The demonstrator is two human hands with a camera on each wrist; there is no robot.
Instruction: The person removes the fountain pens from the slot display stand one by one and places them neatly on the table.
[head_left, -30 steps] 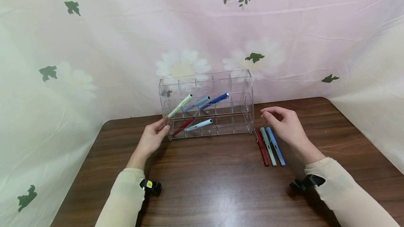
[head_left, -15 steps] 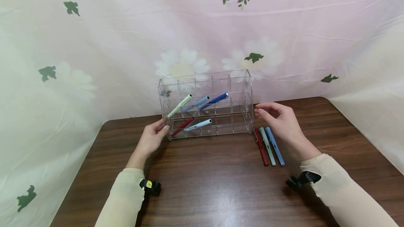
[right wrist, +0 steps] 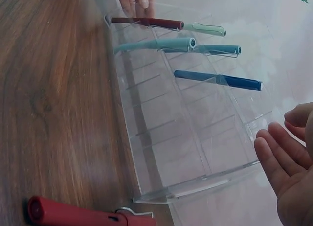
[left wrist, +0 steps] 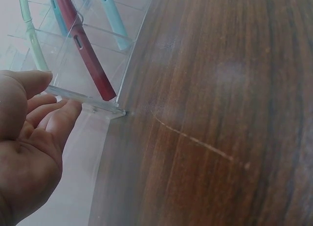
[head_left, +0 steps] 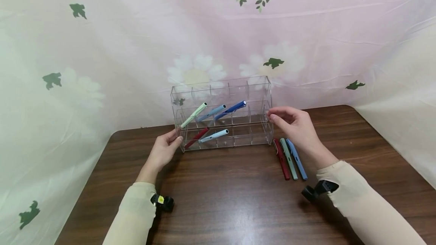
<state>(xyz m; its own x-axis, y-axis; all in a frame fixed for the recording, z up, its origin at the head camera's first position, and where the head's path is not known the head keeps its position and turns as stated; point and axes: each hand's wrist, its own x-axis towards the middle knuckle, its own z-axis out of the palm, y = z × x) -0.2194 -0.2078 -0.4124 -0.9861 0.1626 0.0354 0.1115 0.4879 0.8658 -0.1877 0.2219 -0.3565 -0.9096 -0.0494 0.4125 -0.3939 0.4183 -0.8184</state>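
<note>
A clear tiered pen rack [head_left: 243, 129] stands at the back of the table. My left hand [head_left: 164, 150] grips its left side panel, with the thumb on one face and the fingers on the other. My right hand [head_left: 295, 126] is at the rack's right side with fingers loosely bent and no pen in them; whether the fingertips touch the panel I cannot tell. In the upper row slant a light green pen [head_left: 194, 115], a blue pen [head_left: 212, 112] and a dark blue pen [head_left: 231, 109]. The front row holds a dark red pen [head_left: 197, 137] and a light blue pen [head_left: 214, 135].
Right of the rack, a red pen [head_left: 282, 160], a grey-green pen [head_left: 288, 158] and another blue pen [head_left: 297, 159] lie side by side on the brown wooden table [head_left: 225, 188]. A printed cloth [head_left: 136, 48] hangs close behind the table's back edge.
My right hand has moved left, from above the loose pens to the rack's right side. The left hand stays on the rack, and the pens have not moved.
</note>
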